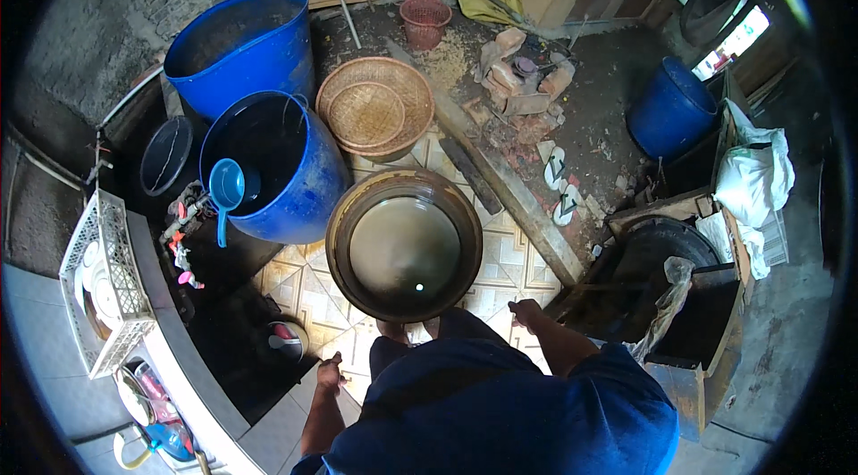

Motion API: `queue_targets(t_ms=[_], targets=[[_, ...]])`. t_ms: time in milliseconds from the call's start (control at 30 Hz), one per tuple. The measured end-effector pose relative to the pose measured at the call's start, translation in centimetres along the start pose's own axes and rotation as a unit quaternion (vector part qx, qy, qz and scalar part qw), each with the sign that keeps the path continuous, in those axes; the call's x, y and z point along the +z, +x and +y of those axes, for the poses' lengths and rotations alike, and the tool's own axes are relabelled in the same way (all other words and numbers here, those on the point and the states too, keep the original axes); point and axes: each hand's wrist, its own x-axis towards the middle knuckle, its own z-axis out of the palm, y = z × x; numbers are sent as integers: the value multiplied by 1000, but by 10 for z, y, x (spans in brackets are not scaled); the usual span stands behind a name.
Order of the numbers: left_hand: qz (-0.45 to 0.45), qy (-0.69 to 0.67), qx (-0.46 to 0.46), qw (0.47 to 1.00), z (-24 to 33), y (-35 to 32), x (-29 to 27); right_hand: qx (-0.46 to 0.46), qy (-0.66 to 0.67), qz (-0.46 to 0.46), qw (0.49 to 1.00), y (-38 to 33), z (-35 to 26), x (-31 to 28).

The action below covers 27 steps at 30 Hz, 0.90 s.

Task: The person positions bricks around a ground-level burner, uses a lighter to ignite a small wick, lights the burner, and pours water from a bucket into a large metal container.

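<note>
The wide round basin [472, 247] stands at the centre of the frame, upright over the patterned tiles [505, 265] and just in front of my feet. It already holds cloudy, greyish-brown liquid [405, 243], so I judge that putting liquid in has been done, at least in part. I see nothing solid above its surface, and the bottom is hidden, so I cannot tell whether anything lies under it.

Neither of my hands is at work in the basin. My left hand [331, 374] hangs below and to the left of it, near the lower middle of the frame; my right hand [527, 314] is out to the right, apart from the rim. I see nothing held in either, but they are too small here to tell whether my fingers are together or apart.

The blue dipper [226, 182] sits at the near left rim of the open blue drum [313, 189], its handle hanging outside, so no scooping is under way. The nested woven baskets [424, 104] lie at upper centre, beyond the basin and not in it; any handling of them over the liquid is not under way either. How much remains to be done with the liquid, its look alone does not show.
</note>
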Motion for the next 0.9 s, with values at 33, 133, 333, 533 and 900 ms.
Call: queue_targets(t_ms=[33, 133, 333, 533, 900], targets=[[6, -2, -6, 1000, 5, 5, 0, -34, -17, 9, 999, 2, 0, 2], [-6, 13, -23, 1000, 1, 44, -5, -52, -51, 28, 997, 7, 0, -9], [-8, 28, -84, 996, -5, 59, -18, 96, 145, 55, 983, -6, -122, -37], [24, 68, -51, 996, 21, 32, 0, -90, -23, 84, 992, 87, -86, -18], [57, 111, -79, 989, 29, 62, 74, 11, -130, 66, 989, 224, -50, -15]])
